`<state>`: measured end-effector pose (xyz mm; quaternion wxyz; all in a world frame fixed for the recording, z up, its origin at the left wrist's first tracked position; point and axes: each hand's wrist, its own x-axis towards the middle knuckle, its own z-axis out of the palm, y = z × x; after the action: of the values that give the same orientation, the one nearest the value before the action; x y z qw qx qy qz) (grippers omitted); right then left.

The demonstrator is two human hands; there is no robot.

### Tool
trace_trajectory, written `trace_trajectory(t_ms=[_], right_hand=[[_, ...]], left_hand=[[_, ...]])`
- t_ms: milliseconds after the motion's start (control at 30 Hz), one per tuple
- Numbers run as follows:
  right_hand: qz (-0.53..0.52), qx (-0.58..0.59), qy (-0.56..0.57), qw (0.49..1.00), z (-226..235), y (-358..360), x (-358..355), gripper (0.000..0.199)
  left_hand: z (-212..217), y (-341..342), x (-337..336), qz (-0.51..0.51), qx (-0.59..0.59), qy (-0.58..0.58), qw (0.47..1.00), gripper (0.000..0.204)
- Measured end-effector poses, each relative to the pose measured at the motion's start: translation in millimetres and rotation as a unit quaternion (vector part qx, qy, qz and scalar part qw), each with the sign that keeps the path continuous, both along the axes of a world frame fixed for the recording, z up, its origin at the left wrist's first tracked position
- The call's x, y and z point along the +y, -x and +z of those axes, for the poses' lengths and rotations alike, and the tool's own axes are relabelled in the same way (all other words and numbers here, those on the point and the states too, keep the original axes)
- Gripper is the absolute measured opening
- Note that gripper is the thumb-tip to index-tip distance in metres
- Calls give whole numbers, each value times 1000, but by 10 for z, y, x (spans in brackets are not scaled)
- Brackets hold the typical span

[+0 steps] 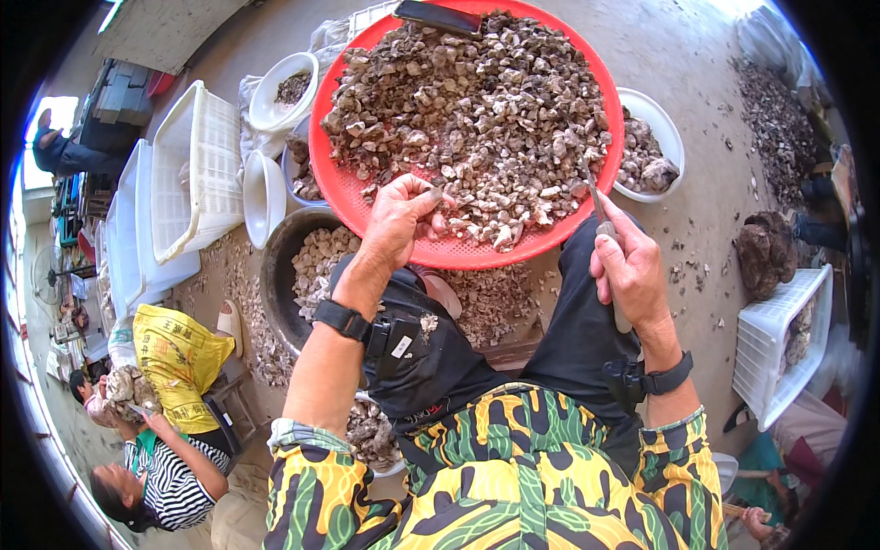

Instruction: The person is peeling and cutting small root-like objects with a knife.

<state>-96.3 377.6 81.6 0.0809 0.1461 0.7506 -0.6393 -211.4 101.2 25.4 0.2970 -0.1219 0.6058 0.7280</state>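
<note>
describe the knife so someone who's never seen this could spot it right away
Start at the big round red tray heaped with grey-brown shell pieces, resting on the person's lap. At its lower right edge, the right hand grips the knife, its thin blade pointing up into the heap. It is the only slim, straight metal thing there.

White crates (188,174), a yellow sack (179,357), bowls (280,92).

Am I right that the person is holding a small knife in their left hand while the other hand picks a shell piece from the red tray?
Not quite. In the head view the knife is in the right hand; it is the left hand that picks a shell piece from the red tray.
</note>
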Motion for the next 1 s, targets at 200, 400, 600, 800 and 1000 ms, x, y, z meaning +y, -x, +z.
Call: trace_trajectory(t_ms=[200, 400, 600, 800, 1000], right_hand=[[-7, -2, 4, 1000, -8, 34, 24, 47], [-10, -14, 1, 1000, -4, 59, 45, 48], [-17, -13, 7, 1000, -11, 82, 48, 48], [-20, -10, 2, 1000, -14, 74, 73, 47], [-30, -7, 1, 1000, -30, 72, 86, 47]], left_hand=[[-119, -37, 97, 12, 12, 38, 999, 12], [-143, -26, 198, 52, -2, 113, 992, 10], [-167, -33, 319, 31, 23, 68, 997, 5], [-246, 3, 306, -18, 6, 8, 1000, 6], [-357, -33, 754, -157, 22, 20, 987, 11]])
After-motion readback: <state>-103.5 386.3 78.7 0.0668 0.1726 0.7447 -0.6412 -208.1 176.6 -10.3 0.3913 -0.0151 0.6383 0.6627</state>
